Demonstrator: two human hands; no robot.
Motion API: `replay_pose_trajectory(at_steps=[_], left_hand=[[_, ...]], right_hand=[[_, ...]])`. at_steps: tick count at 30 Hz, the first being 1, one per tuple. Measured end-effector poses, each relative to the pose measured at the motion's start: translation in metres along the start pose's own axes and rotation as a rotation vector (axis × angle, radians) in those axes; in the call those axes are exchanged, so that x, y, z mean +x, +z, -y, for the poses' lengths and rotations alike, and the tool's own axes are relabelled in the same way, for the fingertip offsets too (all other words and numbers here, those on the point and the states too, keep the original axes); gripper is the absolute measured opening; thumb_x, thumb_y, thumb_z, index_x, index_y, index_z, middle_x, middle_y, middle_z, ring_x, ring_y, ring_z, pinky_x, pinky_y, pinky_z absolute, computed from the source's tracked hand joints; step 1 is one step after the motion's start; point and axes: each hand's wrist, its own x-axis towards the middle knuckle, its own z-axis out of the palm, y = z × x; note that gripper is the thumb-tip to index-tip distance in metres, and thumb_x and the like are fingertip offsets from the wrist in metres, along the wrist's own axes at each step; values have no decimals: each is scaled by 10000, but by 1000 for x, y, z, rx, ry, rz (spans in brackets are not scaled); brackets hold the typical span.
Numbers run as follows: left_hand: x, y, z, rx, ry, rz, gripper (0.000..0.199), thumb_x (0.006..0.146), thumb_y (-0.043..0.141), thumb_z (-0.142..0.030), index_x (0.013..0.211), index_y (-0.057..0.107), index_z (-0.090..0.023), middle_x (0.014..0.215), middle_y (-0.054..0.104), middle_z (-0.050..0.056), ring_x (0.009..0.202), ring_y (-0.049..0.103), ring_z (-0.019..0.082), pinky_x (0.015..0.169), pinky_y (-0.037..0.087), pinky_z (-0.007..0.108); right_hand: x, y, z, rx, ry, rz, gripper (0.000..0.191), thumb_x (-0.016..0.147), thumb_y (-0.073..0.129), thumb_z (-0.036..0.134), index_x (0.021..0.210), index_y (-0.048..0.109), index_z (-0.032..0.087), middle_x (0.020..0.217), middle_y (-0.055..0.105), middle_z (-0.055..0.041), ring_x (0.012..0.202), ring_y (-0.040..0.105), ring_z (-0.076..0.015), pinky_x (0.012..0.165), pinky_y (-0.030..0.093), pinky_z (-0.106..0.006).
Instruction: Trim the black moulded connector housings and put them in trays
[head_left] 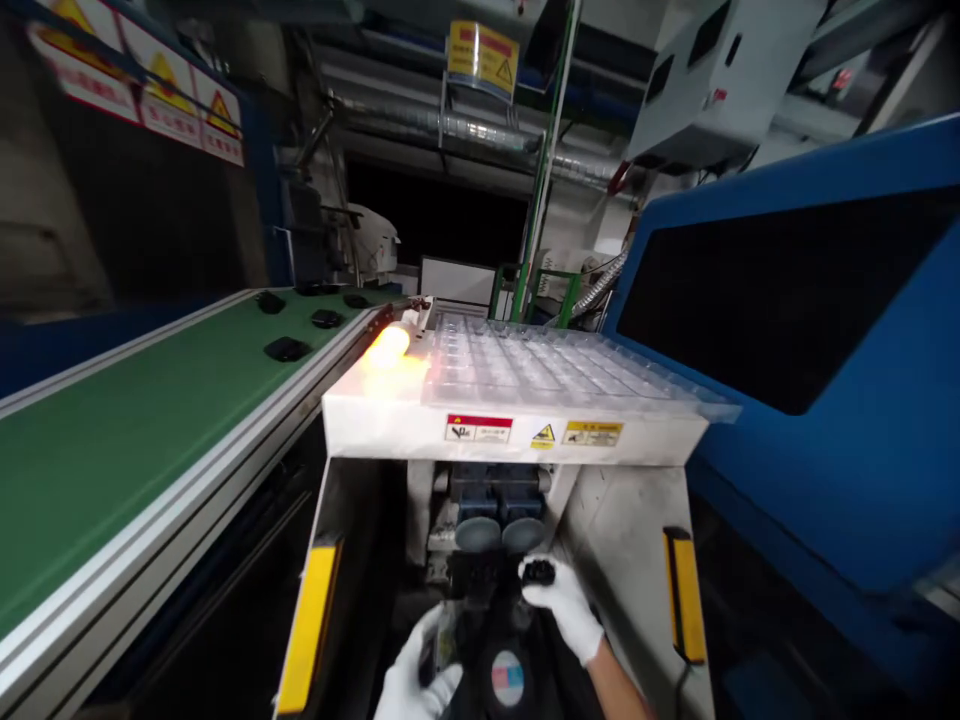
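Note:
My right hand (568, 604), in a white glove, is closed on a small black part (538, 572) held between thumb and fingers. It is below the two round grey discs (478, 535) of the machine. At the bottom, my left hand (415, 672), also white-gloved, curls with the thumb bent in. Something dark and partly see-through (448, 637) lies against its fingers, too dim to name. Between the hands is a dark surface bearing a round label (508, 679) in pink and blue.
Clear plastic trays (525, 365) with many pockets lie on the white machine top (375, 425), beside a glowing lamp (389, 345). To the left runs a green conveyor belt (135, 440) carrying several black parts (287, 349). Yellow-faced bars (309, 630) flank the opening. A blue machine (825, 450) stands right.

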Motion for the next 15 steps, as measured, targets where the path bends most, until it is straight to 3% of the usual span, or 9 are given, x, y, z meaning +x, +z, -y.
replay_pose_trajectory(at_steps=[3, 6, 10, 15], left_hand=[[76, 27, -2, 42, 46, 189, 543, 635, 802, -444, 1122, 631, -277, 1117, 693, 49, 1127, 595, 297, 1008, 463, 381], [115, 42, 4, 106, 32, 310, 381, 604, 825, -423, 890, 723, -193, 894, 718, 80, 871, 651, 280, 798, 525, 356], [125, 50, 3, 206, 7, 334, 247, 616, 818, -385, 661, 735, -156, 669, 675, 73, 658, 597, 220, 643, 494, 323], [116, 53, -4, 222, 16, 236, 186, 584, 835, -313, 663, 717, -193, 638, 628, 20, 632, 547, 185, 612, 462, 298]], right_hand=[[6, -3, -7, -9, 42, 58, 268, 490, 777, 155, 737, 696, 222, 800, 730, -13, 849, 670, -272, 876, 499, -428], [10, -6, -10, -64, 95, 62, 268, 472, 742, 112, 704, 704, 240, 797, 732, -16, 863, 665, -303, 906, 471, -465], [13, -2, -13, -115, 126, 31, 243, 469, 681, 102, 660, 678, 251, 678, 710, -7, 733, 671, -299, 800, 521, -463], [14, 7, 0, -154, 78, 18, 209, 476, 626, 85, 608, 638, 247, 650, 703, -9, 687, 671, -282, 740, 543, -422]])
